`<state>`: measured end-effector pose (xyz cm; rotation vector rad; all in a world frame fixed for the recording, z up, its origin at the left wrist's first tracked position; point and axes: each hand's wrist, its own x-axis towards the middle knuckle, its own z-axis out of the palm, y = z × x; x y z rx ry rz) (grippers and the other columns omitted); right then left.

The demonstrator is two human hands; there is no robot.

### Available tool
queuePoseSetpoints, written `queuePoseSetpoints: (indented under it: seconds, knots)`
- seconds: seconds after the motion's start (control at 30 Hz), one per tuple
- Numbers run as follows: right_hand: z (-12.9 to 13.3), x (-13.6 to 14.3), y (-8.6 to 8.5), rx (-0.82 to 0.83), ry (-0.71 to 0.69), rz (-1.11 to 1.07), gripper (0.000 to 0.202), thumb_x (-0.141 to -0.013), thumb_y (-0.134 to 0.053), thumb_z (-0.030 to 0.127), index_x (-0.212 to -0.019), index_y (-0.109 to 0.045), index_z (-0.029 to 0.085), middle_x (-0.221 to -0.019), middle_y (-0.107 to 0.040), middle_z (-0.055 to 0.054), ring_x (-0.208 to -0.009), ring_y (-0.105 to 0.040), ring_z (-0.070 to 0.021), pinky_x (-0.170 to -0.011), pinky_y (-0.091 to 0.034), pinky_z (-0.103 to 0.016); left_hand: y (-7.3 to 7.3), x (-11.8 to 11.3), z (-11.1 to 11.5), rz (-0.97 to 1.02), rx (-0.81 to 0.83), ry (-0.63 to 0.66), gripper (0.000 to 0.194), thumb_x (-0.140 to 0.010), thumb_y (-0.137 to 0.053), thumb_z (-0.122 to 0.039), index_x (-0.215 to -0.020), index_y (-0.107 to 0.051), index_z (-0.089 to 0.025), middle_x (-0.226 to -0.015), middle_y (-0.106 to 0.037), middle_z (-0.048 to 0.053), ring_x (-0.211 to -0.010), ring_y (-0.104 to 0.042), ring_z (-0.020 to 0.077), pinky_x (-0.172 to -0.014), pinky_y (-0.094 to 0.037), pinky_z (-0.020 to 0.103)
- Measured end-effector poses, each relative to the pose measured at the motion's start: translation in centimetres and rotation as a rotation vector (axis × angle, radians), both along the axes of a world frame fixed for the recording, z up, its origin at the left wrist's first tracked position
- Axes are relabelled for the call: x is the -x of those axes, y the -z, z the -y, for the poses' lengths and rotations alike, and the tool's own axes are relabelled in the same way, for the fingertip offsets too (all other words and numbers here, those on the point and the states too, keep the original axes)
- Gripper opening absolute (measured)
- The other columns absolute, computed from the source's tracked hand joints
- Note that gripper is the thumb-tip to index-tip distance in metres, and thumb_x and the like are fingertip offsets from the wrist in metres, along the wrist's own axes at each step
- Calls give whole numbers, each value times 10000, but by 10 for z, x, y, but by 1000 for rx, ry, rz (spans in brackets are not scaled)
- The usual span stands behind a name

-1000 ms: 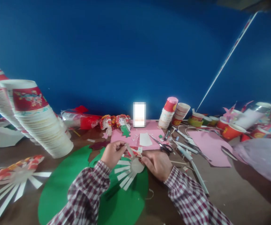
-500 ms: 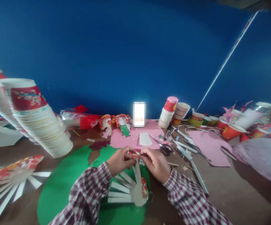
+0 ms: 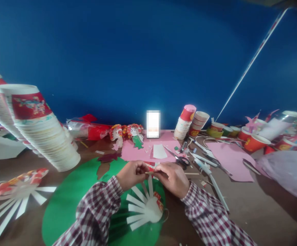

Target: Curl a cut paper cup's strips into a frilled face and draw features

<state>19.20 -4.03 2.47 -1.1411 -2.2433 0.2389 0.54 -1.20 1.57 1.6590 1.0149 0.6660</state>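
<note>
A paper cup cut into strips [image 3: 152, 209] hangs fanned out below my hands, its round white base lowest. My left hand [image 3: 131, 175] is closed, thumb and fingers pinching the end of one strip. My right hand [image 3: 172, 177] pinches the same strip from the other side. A thin pale stick-like piece shows between the fingertips, partly hidden by them. Red patterned paper shows just beyond the fingers and by the base's right edge. Under the cut cup lies a green paper sheet [image 3: 68, 205].
Scissors [image 3: 181, 160] and a glue gun [image 3: 202, 164] lie to the right, near pink paper [image 3: 230, 160]. Tall stacks of paper cups [image 3: 43, 136] lean at left. Another cut cup [image 3: 20, 191] lies at front left. Finished paper figures [image 3: 137, 135] stand by the blue wall.
The cut cup has turned a little, its strips now pointing lower at the left. The pinched strip stands more upright, and the fingertips have shifted slightly. Both hands stay closed on it.
</note>
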Motion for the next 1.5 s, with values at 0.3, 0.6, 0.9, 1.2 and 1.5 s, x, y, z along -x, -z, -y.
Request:
queuePoseSetpoints:
  seconds: [0.3,0.6,0.9,1.2,1.5]
  knots:
    - [-2,-1,0,16,-16,34,145,-839,-479,304,-830,-588,210,-763,-628,-18,-749,-568,-139,-687,-391,-235,0,1,0,-19,-48,26,160,-646,-599,-239,-749,-568,-120,-600,-561,-5,-520,-484,80,-477,-363,182]
    - [-1,-1,1,22,13,64,132,-825,-496,297,-870,-577,203,-793,-638,-19,-754,-574,-142,-676,-388,-233,3,2,-1,-36,-99,24,172,-672,-588,-282,-731,-605,-121,-617,-595,20,-544,-501,101,-500,-373,197]
    - [3,4,4,91,-31,67,153,-837,-474,281,-834,-610,209,-760,-637,-16,-732,-575,-141,-649,-389,-223,3,-2,2,-57,-81,44,183,-667,-597,-277,-744,-584,-111,-613,-609,26,-511,-514,99,-472,-370,197]
    - [2,3,3,149,121,-138,169,-832,-471,283,-830,-613,192,-755,-653,-19,-708,-595,-146,-614,-418,-214,-12,-2,1,106,-13,-105,414,-784,-406,-476,-813,-588,-104,-773,-639,84,-712,-581,165,-639,-446,275]
    - [-1,2,12,213,177,-230,149,-821,-481,272,-834,-611,200,-737,-651,-21,-661,-595,-146,-594,-422,-217,-3,-3,-4,117,82,-49,357,-657,-606,-419,-820,-601,-102,-767,-645,72,-683,-565,155,-638,-426,266]
